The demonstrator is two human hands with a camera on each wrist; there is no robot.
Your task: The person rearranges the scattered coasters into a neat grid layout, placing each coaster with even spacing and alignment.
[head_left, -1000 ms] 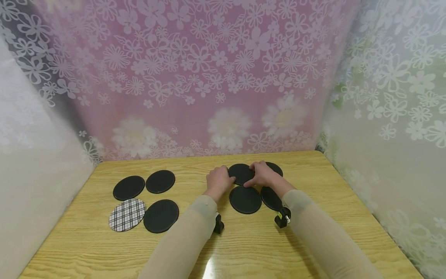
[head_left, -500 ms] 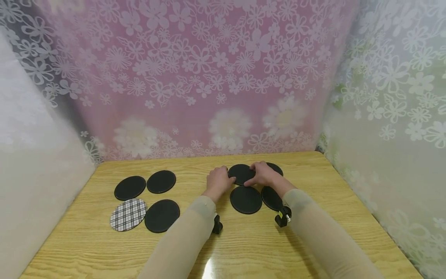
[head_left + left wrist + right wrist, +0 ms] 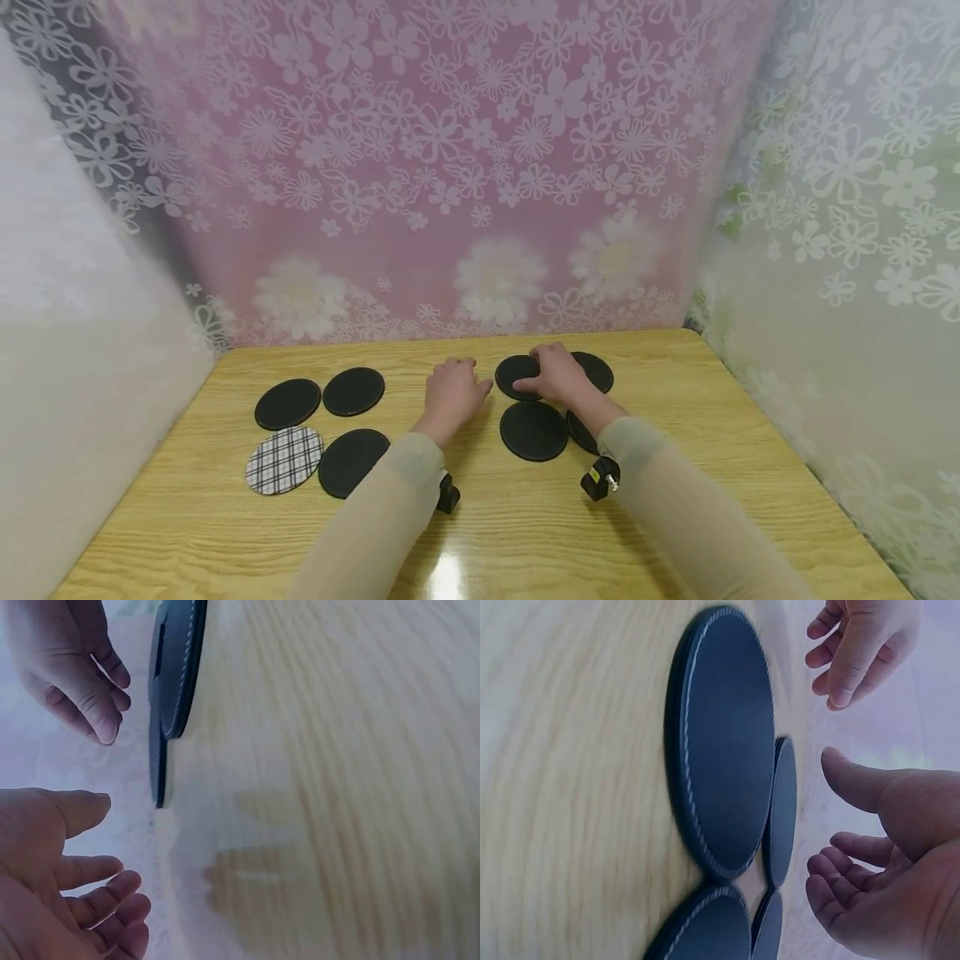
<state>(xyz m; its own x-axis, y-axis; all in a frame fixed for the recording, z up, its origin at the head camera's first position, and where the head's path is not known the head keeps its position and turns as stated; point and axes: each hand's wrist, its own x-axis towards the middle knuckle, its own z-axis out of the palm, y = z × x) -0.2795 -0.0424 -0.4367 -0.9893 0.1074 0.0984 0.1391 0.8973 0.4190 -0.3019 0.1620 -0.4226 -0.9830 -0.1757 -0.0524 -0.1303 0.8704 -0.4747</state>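
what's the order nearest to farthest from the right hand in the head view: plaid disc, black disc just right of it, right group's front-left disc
From the right hand:
1. right group's front-left disc, just nearer the camera
2. black disc, well left, in the left group's front-right place
3. plaid disc, farthest left of the three

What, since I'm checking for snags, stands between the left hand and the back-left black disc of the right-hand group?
Nothing visible does: in the head view, only tabletop shows between the left hand and the back-left black disc. The right hand overlaps that disc's right part, on the far side.
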